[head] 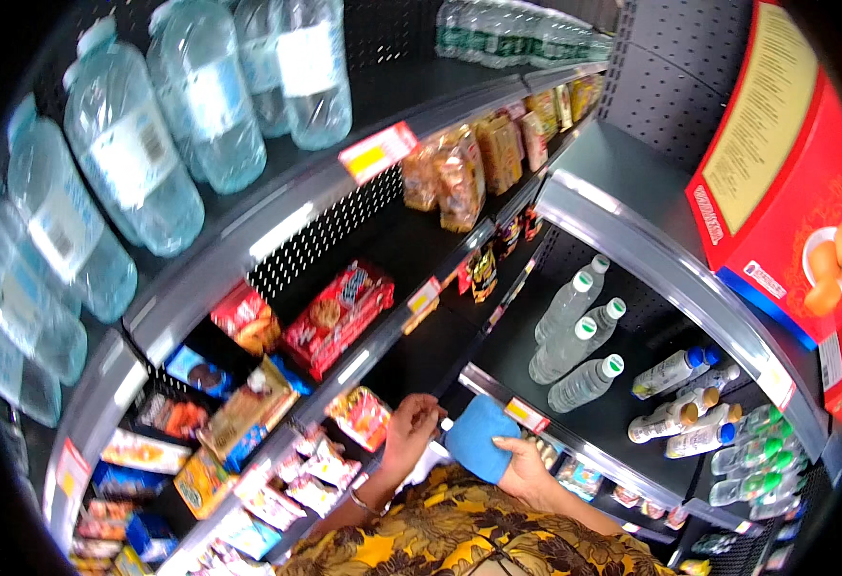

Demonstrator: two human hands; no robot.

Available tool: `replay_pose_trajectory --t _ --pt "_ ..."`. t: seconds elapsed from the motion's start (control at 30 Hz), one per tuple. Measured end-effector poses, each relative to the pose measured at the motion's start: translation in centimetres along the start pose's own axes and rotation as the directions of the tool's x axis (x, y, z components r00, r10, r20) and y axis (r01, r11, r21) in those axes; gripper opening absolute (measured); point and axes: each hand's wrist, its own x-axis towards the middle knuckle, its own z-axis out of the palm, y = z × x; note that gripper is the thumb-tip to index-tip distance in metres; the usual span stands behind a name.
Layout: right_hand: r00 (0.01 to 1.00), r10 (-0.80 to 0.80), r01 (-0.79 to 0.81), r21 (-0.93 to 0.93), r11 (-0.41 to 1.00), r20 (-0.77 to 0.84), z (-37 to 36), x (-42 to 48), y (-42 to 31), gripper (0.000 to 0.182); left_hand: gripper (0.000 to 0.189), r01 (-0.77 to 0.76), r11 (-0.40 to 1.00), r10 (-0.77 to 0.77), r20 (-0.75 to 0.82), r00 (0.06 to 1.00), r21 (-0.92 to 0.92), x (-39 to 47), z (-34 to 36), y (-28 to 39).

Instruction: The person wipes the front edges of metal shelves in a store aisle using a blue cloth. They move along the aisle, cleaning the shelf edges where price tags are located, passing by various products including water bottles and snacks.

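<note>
My right hand (525,468) grips a folded blue cloth (482,435), its thumb lying over the cloth's front. To the left, my left hand (410,428) is raised with loosely curled fingers close to the cloth. A small white tip (446,425) pokes out at the cloth's left edge, near my left fingertips; what it belongs to is hidden. Below it, a white object (427,464) shows partly behind my left wrist. Both hands are in front of the corner where two shelf runs meet. The nearest goods are a bag of snacks (361,417) and clear water bottles (583,385).
Large water bottles (136,147) line the upper left shelf (248,237). Red cookie packs (339,317) and bagged bread (457,176) sit below. At right, a big red box (781,201) rests on the upper right shelf (622,205); white drink bottles (662,421) stand beneath.
</note>
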Motion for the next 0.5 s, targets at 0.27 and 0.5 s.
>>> replay_pose_trajectory --t 0.27,0.5 --pt "0.997 0.043 -0.04 -0.039 0.998 0.062 -0.7 -1.6 -2.5 0.068 0.025 0.008 0.993 -0.004 -0.036 0.999 0.118 -3.9 3.0 -1.5" --pt "0.976 0.192 -0.179 -0.123 0.976 0.104 -3.5 -2.1 -3.8 0.05 0.035 0.053 0.89 0.031 -0.177 0.984 0.452 -8.3 6.1 0.8"
